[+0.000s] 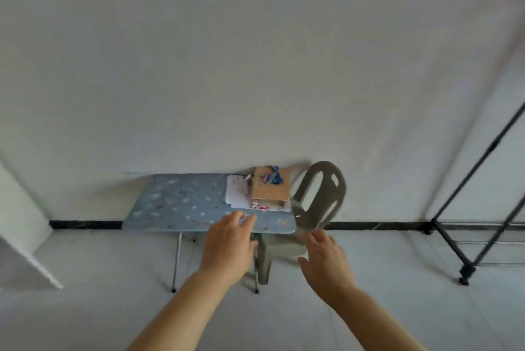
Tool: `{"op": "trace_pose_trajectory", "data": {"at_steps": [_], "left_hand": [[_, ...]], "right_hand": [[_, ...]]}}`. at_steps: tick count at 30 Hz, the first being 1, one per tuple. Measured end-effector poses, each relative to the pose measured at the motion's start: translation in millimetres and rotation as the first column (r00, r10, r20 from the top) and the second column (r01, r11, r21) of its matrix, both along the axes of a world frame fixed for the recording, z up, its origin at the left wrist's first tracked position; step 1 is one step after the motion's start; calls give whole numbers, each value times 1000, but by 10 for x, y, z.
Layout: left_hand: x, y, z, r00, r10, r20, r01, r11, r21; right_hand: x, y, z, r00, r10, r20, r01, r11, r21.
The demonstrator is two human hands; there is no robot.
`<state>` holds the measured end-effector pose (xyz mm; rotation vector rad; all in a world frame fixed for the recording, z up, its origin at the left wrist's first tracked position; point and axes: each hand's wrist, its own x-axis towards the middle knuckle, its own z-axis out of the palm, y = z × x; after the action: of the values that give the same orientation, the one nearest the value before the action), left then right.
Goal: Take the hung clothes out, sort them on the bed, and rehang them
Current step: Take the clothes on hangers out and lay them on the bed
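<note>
While our left hand (pixel 227 245) and right hand (pixel 326 259) hover spread and empty, we seemingly seek clothes; next, the black metal rack (pixel 494 145).

Both bare arms are reaching toward 12 o'clock; the left hand (pixel 228 248) and right hand (pixel 326 261) are hanging empty, fingers relaxed and spread.

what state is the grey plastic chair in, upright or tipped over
Upright: the grey plastic chair stands on the floor, backrest up, its seat partly under the blue patterned folding table.
</note>
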<state>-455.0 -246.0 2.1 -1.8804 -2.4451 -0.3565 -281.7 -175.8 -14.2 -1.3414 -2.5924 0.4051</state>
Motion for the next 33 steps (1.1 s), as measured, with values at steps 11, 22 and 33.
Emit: {"op": "trace_pose_trajectory", "data": {"at_steps": [11, 22, 33], "left_hand": [[-2569, -2248, 160, 862, 506, -16, -506, 861, -54], [-4208, -3814, 411, 564, 824, -56, -822, 567, 56], [-5747, -4509, 740, 247, 962, -116, -955, 262, 140]], "right_hand": [[-3177, -1383, 418, 834, 539, 118, -546, 837, 35], [-5544, -2744, 779, 513, 853, 102, -853, 491, 178], [-7696, -3445, 1125, 144, 987, 74, -953, 118, 280]]}}
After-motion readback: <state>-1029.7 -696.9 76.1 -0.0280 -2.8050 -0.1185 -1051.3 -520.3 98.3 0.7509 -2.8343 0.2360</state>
